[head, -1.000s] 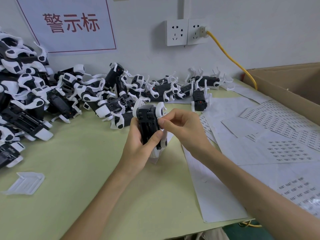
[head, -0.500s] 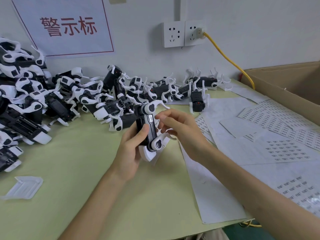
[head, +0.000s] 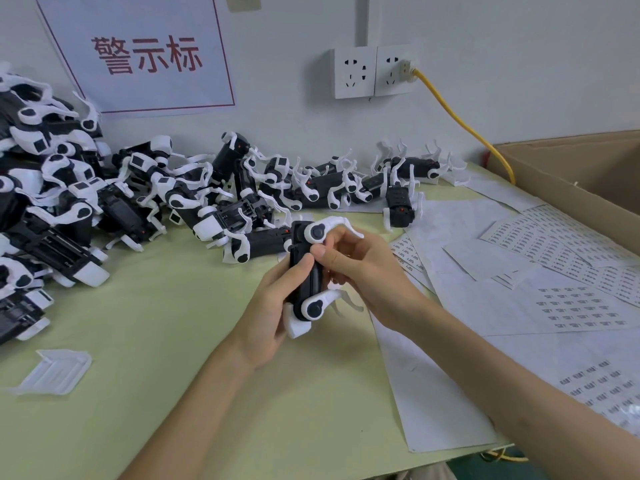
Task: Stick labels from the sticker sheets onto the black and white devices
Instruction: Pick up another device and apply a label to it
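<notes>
Device [head: 304, 271] held above table [head: 173, 375] centre, long axis near upright, white legs pointing right. Left hand [head: 273, 306] grips body, thumb on black face. Right hand [head: 360, 268] pinches upper side. Sheets [head: 571, 299] lie right. Box [head: 571, 181] far right, contents unseen.

One wide head-worn view looks forward and down from above the near edge of the table [head: 173, 393], close over it, facing the wall [head: 519, 64] behind.
</notes>
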